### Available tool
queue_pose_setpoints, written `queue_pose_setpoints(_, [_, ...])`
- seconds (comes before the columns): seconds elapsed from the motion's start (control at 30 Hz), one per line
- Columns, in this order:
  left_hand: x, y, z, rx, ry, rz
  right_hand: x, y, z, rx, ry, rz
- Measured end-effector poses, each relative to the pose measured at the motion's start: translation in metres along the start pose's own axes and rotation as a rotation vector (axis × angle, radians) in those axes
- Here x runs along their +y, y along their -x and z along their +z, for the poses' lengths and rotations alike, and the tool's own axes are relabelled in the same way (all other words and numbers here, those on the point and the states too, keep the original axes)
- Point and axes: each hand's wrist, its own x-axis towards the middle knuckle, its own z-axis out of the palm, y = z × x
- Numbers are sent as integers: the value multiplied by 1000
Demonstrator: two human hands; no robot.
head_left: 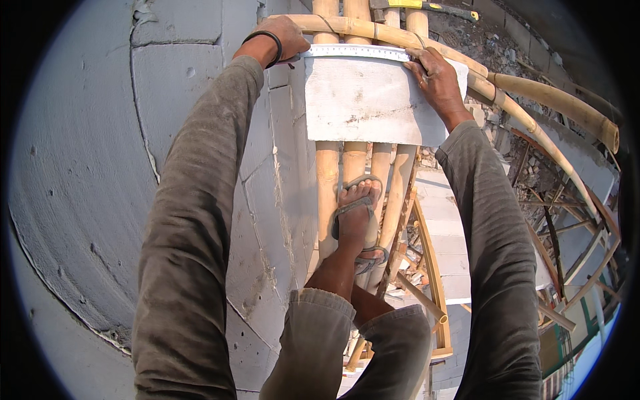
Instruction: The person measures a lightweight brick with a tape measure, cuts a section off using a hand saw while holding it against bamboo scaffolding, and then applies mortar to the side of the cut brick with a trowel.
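Note:
A white measuring tape (360, 51) runs across the far edge of a pale, light-grey block (367, 100). My left hand (283, 37), with a black band at its wrist, is closed on the tape at the block's left corner, beside the wall. At the other end, my right hand (437, 83) pinches the tape between thumb and fingers near the block's right edge. The block rests flat across several bamboo poles (327, 173), with some dark smudges on its face. What else my left palm may contain is hidden.
My sandalled feet (357, 207) stand on the poles. A grey block wall (180, 80) rises close on the left. Crosswise bamboo (373, 30) lies beyond the block, near a tool with a yellow-and-black handle (450, 10). Rubble and a wooden frame (430, 267) show below right.

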Motion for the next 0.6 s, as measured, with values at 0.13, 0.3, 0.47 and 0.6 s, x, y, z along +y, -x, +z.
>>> queue_pose_setpoints(0.13, [-6,-12,8,42,-45,-94,2,-3,-1,-33,-19,-11])
queue_pose_setpoints(0.3, [3,3,0,30,-13,-98,-4,11,1,7,-52,-31])
queue_pose_setpoints(0.47, [5,31,-2,-7,64,-144,-28,29,-4,26,-26,22])
queue_pose_setpoints(0.6, [4,88,19,-84,251,-220,-46,74,0,-74,-128,10])
